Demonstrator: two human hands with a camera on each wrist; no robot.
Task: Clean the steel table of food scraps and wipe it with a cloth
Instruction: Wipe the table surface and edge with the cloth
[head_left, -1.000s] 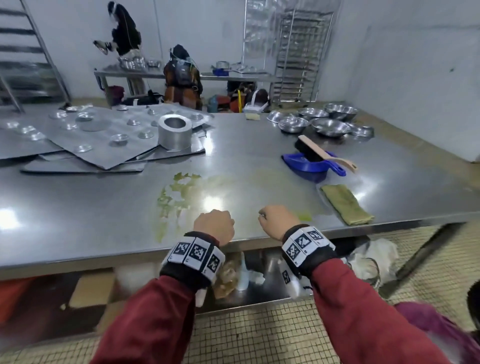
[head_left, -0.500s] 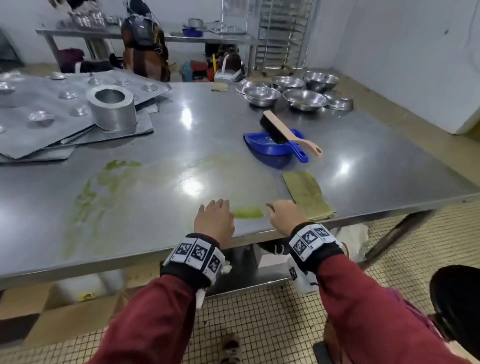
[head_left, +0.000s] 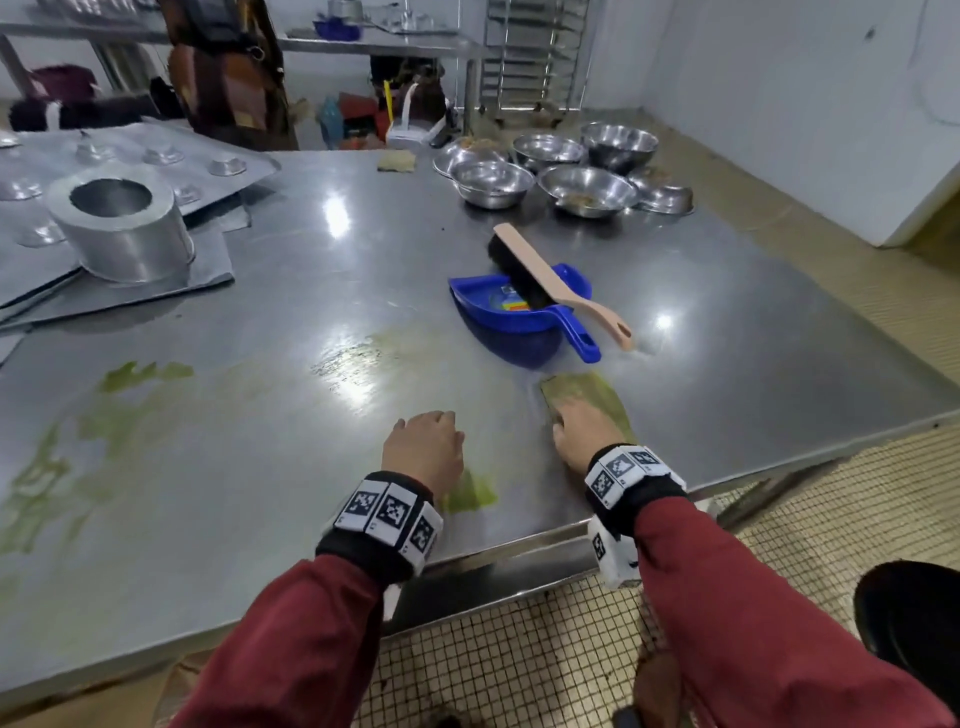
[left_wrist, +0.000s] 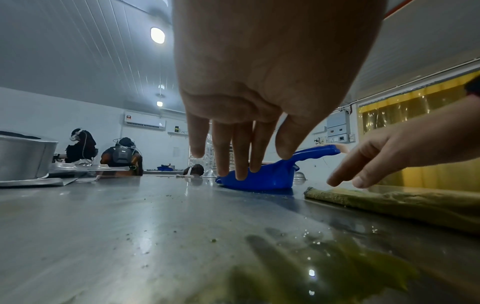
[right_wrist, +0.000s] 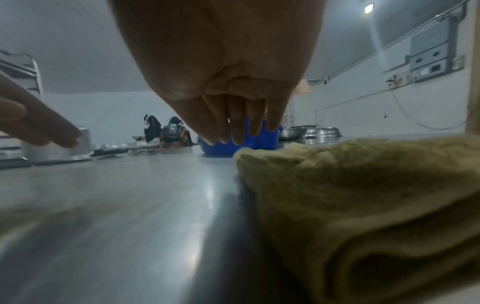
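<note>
The steel table (head_left: 291, 260) carries green scrap smears (head_left: 114, 415) at its left and one wet green leaf scrap (head_left: 470, 493) by the front edge. My left hand (head_left: 423, 447) hovers palm down just beyond that scrap (left_wrist: 337, 267), with straight fingers (left_wrist: 241, 156) holding nothing. My right hand (head_left: 584, 431) reaches over the near end of a folded olive cloth (head_left: 587, 395). Its fingers (left_wrist: 363, 170) are stretched just above the cloth (left_wrist: 389, 201), not gripping it. A blue dustpan (head_left: 519, 317) with a wooden-handled brush (head_left: 561, 286) lying across it sits behind the cloth (right_wrist: 363, 185).
Several steel bowls (head_left: 571, 176) stand at the far right of the table. A metal ring (head_left: 122, 223) sits on stacked baking trays (head_left: 197, 270) at the far left. The table's front edge (head_left: 519, 540) is under my wrists. A black stool (head_left: 909, 623) stands at the lower right.
Both hands went from fists at the table edge to straight fingers and moved forward. The right hand shifted right, over the cloth. My view turned right and closer.
</note>
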